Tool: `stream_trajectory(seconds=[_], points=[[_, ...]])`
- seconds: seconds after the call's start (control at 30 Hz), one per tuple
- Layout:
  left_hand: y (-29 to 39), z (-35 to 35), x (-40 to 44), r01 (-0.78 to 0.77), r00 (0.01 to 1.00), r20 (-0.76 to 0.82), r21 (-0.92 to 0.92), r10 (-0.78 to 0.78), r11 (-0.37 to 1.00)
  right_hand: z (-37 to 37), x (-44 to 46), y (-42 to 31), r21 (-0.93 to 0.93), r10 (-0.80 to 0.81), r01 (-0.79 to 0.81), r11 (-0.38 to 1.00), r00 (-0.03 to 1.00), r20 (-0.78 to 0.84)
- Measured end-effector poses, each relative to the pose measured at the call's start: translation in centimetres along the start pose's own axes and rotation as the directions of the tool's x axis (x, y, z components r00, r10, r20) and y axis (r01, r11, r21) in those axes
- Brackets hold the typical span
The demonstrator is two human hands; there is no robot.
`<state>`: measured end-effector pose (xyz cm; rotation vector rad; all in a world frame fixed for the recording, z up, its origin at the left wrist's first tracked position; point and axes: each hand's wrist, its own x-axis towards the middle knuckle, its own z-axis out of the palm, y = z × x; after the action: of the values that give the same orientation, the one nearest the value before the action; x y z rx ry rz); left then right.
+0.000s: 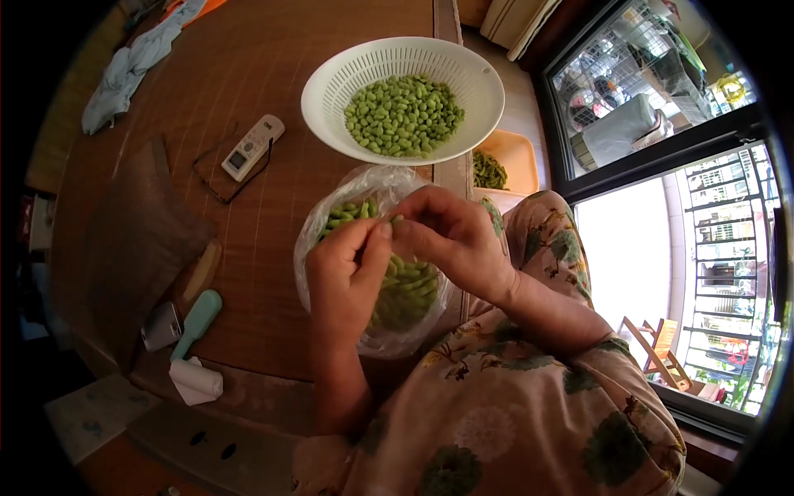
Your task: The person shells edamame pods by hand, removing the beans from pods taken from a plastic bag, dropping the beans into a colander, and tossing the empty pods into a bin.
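Both hands meet above a clear plastic bag of green pods. Between the fingertips shows a small green bit, probably a pod, mostly hidden. My left hand pinches it with thumb and forefinger. From the right, my right hand closes its thumb and fingers on the same green piece. Just beyond the bag stands a white slotted colander holding many shelled green beans.
An orange bin with green shells is beyond the table edge at right. On the brown mat lie a remote control, glasses, a teal-handled brush, a phone, a white paper roll and a grey cloth.
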<state>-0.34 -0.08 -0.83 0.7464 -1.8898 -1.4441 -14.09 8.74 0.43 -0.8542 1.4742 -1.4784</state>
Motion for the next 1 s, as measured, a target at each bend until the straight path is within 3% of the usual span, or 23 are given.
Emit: stream_trajectory(seconds=[0.2, 0.23, 0.27, 0.37, 0.53, 0.63, 0.77, 0.87, 1.0], points=[[0.2, 0.2, -0.1, 0.04, 0.999, 0.01, -0.054, -0.039, 0.998, -1.9, 2.4, 0.1, -0.125, -0.254, 0.236, 0.964, 0.954, -0.156], [0.3, 0.3, 0.0, 0.055, 0.998, 0.01, -0.097, -0.055, 0.994, -2.6, 3.2, 0.1, -0.25, -0.318, 0.265, 0.931, 0.925, -0.208], [0.3, 0.3, -0.1, 0.071, 0.997, 0.011, -0.141, -0.07, 0.987, -3.7, 4.3, 0.2, -0.359, -0.361, 0.268, 0.894, 0.905, -0.224], [0.5, 0.1, -0.2, 0.125, 0.992, 0.002, -0.243, -0.128, 0.962, -5.9, 6.4, -0.2, -0.439, -0.356, 0.233, 0.868, 0.908, -0.222], [0.3, -0.3, 0.0, 0.11, 0.994, 0.018, -0.25, -0.109, 0.962, -5.8, 6.0, -1.3, -0.535, -0.344, 0.166, 0.829, 0.905, -0.251], [-0.5, -0.4, 0.0, 0.084, 0.996, 0.057, -0.317, -0.069, 0.945, -4.6, 4.2, -0.7, -0.287, -0.244, 0.209, 0.935, 0.965, -0.092], [-0.5, -0.3, -0.3, 0.133, 0.991, 0.061, -0.357, -0.119, 0.925, -2.3, 2.3, -0.8, 0.043, -0.069, 0.065, 0.997, 0.992, 0.104], [-0.6, -0.3, -0.3, 0.112, 0.994, 0.024, -0.229, -0.11, 0.967, -2.0, 1.6, -0.2, 0.164, -0.009, -0.026, 0.986, 0.977, 0.213], [-0.4, -0.2, -0.3, 0.15, 0.989, 0.031, -0.199, -0.147, 0.968, -1.7, 1.6, 0.4, 0.146, -0.073, 0.051, 0.988, 0.985, 0.155]])
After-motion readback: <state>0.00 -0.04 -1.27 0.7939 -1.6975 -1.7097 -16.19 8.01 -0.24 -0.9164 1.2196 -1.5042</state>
